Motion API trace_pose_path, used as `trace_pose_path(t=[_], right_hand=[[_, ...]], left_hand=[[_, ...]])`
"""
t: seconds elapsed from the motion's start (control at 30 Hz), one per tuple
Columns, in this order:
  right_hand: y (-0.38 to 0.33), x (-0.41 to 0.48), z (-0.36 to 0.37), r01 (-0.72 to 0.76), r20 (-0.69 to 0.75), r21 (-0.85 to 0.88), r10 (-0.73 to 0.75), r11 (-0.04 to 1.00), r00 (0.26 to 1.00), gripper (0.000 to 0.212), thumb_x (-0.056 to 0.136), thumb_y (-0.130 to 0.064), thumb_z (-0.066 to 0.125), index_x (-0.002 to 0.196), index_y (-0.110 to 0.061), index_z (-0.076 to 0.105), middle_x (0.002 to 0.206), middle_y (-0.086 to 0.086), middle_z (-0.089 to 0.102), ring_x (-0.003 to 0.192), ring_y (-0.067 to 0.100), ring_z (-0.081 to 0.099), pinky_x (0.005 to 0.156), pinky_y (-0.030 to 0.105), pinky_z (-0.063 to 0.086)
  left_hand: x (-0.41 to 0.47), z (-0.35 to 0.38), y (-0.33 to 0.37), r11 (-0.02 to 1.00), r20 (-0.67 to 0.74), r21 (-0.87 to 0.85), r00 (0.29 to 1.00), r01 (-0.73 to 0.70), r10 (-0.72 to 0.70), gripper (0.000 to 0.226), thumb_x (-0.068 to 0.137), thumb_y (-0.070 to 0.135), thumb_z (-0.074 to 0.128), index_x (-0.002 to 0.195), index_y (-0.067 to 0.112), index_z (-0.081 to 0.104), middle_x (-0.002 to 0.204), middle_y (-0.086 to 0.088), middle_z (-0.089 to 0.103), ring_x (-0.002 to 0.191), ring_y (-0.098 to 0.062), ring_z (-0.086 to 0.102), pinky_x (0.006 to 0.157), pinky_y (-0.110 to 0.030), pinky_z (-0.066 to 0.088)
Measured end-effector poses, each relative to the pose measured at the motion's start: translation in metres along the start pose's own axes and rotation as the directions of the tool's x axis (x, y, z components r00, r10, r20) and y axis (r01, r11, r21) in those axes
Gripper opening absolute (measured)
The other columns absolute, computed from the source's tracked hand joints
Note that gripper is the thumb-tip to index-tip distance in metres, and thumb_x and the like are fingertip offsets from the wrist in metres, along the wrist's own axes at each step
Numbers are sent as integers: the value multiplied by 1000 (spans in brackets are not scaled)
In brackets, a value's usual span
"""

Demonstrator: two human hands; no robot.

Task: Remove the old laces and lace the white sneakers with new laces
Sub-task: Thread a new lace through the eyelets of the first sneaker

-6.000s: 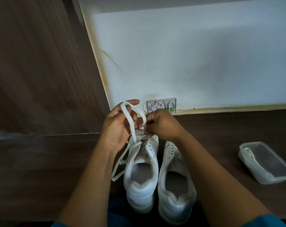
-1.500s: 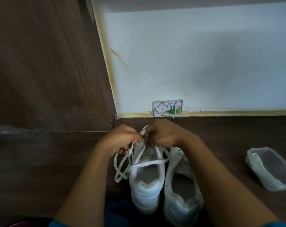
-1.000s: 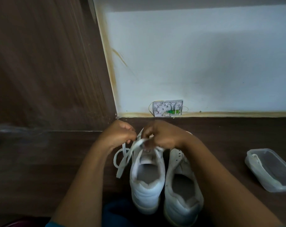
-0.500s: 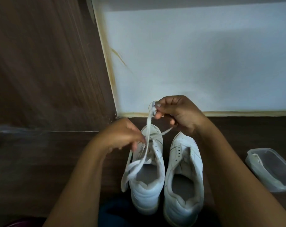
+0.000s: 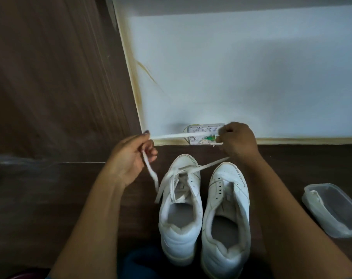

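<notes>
Two white sneakers stand side by side on the dark wooden surface, toes toward the wall. The left sneaker (image 5: 180, 206) has a flat white lace (image 5: 183, 135) running through its lower eyelets. The right sneaker (image 5: 226, 214) has bare eyelets. My left hand (image 5: 130, 156) pinches the lace above and left of the shoes. My right hand (image 5: 236, 139) grips it near the wall. The lace is stretched taut between the two hands. One strand runs from my right hand down to the left sneaker. A loose end hangs below my left hand.
A clear plastic container (image 5: 332, 210) with a white lace inside sits at the right. A small white wall box (image 5: 203, 134) with wiring sits at the base of the pale wall. A dark wooden panel (image 5: 56, 77) rises at the left.
My hands have moved apart. The right hand went right toward the wall box and the left hand rose up and left, stretching the lace into a horizontal line between them.
</notes>
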State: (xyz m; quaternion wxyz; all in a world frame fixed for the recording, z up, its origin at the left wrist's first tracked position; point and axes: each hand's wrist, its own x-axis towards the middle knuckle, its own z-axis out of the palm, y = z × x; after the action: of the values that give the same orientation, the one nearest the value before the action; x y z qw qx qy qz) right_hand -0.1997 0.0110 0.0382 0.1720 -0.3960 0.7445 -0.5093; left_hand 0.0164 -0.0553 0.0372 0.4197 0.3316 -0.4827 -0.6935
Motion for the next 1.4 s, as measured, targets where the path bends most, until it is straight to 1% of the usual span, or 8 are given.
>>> trace_pose_path(t=[0.1, 0.27, 0.37, 0.53, 0.67, 0.93, 1.2, 1.4], right_hand=[[1, -6, 3, 187, 156, -361, -139, 914, 978, 22, 83, -11, 60, 104, -4, 64, 111, 9, 66, 104, 25, 60, 78, 26, 41], [-26, -36, 32, 302, 527, 254, -393, 919, 753, 29, 87, -8, 65, 115, -14, 63, 102, 4, 70, 94, 13, 67, 86, 29, 53], [-25, -29, 29, 284, 424, 244, -366, 927, 829, 15, 87, -6, 64, 76, -15, 69, 65, -8, 65, 58, -2, 58, 63, 18, 46], [-7, -3, 0, 204, 69, -281, -192, 938, 979, 14, 84, -13, 60, 82, -6, 73, 90, 1, 73, 91, 17, 65, 78, 26, 46], [-12, -17, 13, 284, 428, -194, -179, 939, 886, 41, 84, -26, 69, 124, -21, 61, 130, -3, 59, 119, 13, 53, 93, 22, 36], [-15, -27, 36, 188, 455, 196, -260, 962, 852, 18, 85, -13, 70, 69, -4, 68, 42, -10, 47, 36, 0, 36, 43, 12, 31], [0, -13, 29, 34, 501, -127, 34, 991, 865, 17, 87, 3, 53, 85, -5, 68, 56, -2, 66, 46, 10, 56, 43, 19, 34], [1, -18, 26, 99, 519, -165, 1, 981, 855, 17, 77, -18, 77, 74, -2, 73, 63, 7, 67, 53, 20, 51, 50, 22, 40]], left_hand=[[4, -4, -1, 994, 48, 70, 996, -80, 76, 47, 96, 15, 43, 50, 15, 51, 53, -1, 49, 51, -13, 50, 63, -28, 48], [6, 26, -6, 801, 207, 541, 964, -255, 167, 34, 97, 16, 48, 64, 15, 57, 46, 5, 42, 40, -4, 38, 49, -24, 40], [8, 20, -5, 788, 148, 564, 969, -247, 197, 37, 96, 18, 50, 60, 11, 51, 39, 10, 36, 36, -3, 31, 43, -20, 31], [6, -12, -9, 762, 56, 629, 986, -155, 154, 36, 96, 22, 50, 61, 12, 50, 49, 4, 38, 40, -5, 32, 46, -23, 30], [6, 5, -11, 671, 229, 696, 964, -257, 133, 32, 95, 19, 51, 63, 16, 55, 51, 7, 45, 40, -1, 34, 44, -18, 34], [15, 9, -22, 740, 123, 648, 983, -184, 137, 27, 94, 4, 50, 69, 14, 56, 62, -1, 55, 55, -7, 49, 55, -17, 42], [11, 3, -25, 266, 110, 964, 942, -24, -315, 40, 94, 36, 53, 61, 14, 58, 45, 3, 56, 36, -12, 44, 48, -19, 36], [8, 17, -35, 314, 41, 948, 962, 48, -271, 19, 88, 17, 56, 96, 2, 63, 81, -9, 58, 70, -20, 55, 61, -28, 53]])
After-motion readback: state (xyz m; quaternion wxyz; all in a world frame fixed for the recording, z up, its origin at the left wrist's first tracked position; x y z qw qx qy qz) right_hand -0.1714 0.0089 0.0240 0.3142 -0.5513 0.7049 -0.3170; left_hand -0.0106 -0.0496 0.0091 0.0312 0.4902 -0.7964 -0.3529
